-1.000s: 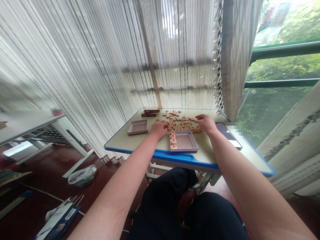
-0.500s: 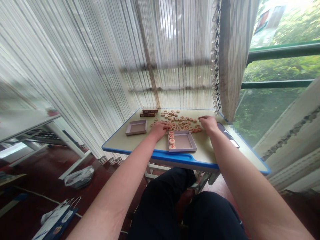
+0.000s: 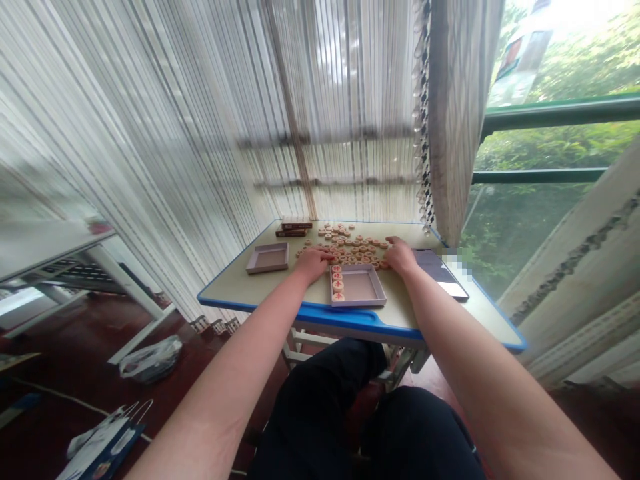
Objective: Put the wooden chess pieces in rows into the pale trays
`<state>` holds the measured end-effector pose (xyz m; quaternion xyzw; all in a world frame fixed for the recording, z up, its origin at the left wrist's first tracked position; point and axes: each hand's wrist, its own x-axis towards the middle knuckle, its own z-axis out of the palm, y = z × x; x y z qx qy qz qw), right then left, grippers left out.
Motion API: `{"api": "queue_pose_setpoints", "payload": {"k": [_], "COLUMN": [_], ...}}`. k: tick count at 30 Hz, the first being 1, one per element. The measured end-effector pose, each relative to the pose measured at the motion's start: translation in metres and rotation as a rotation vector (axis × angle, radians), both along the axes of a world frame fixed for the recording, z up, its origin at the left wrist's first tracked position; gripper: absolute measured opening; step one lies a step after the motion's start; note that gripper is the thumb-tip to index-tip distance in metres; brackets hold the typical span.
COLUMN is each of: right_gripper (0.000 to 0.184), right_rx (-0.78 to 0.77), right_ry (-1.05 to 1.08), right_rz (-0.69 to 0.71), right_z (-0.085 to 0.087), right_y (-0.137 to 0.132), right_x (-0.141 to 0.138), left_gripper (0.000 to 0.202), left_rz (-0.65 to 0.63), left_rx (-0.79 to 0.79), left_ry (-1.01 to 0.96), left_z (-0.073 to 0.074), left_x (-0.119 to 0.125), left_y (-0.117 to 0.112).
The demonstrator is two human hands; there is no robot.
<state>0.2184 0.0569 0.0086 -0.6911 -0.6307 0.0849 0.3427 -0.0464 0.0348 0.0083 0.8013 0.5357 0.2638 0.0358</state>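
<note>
Round wooden xiangqi pieces (image 3: pixel 357 252) lie in a loose heap across the middle of the table. In front of them is a shallow open box (image 3: pixel 384 301), with a column of red-marked pieces (image 3: pixel 338 285) along its left side. My left hand (image 3: pixel 314 262) is at the heap's left front, just behind the box's left corner, its fingers closed on a xiangqi piece (image 3: pixel 332 261) partly hidden by the fingertips. At the heap's right edge, my right hand (image 3: pixel 399 255) has its fingers stretched out and apart, and no piece shows in it.
A second shallow box (image 3: pixel 249 265) lies on the table's left part. Two dark flat boxes (image 3: pixel 295 227) are stacked at the back left. To the right of my right hand lies a flat dark tablet-like object (image 3: pixel 435 270). Curtains (image 3: pixel 350 153) hang behind the blue-edged table (image 3: pixel 225 283).
My right hand has moved in slightly toward the right side of the heap. The left hand stays by the box corner. The whole view has shifted a little.
</note>
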Motion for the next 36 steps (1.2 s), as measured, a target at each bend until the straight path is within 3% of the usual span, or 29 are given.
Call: {"api": "queue_pose_setpoints", "payload": {"k": [4,9,15,22,26,30,36], "right_gripper": [0.045,0.044,0.030,0.037,0.047,0.041,0.056], "right_rx": [-0.027,0.009,-0.034,-0.044,-0.088,-0.123,-0.039], "right_ry": [-0.083,-0.160,-0.200,-0.224,-0.118,-0.046,-0.103], "right_rz": [0.070,0.045,0.059,0.029,0.007,0.021,0.064], "right_z": [-0.006,-0.006,-0.005,0.001,0.000,-0.002,-0.004], "right_y": [0.006,0.006,0.004,0.004,0.009,0.012,0.013], "right_x": [-0.007,-0.005,-0.004,-0.008,-0.006,-0.003,-0.006], "left_gripper": [0.033,0.036,0.041,0.040,0.038,0.037,0.038], "left_rz": [0.015,0.007,0.006,0.003,-0.002,-0.028,0.020], "left_rx": [-0.020,-0.013,-0.006,-0.007,-0.002,-0.002,-0.031], "left_ry": [0.000,-0.009,-0.019,-0.023,-0.052,-0.059,-0.045], "left_z": [0.001,0.001,-0.001,0.001,0.001,0.000,0.002], "left_x": [0.001,0.001,0.001,0.001,0.001,0.001,0.003], "left_y": [-0.002,-0.002,-0.001,-0.003,-0.004,-0.003,-0.006]}}
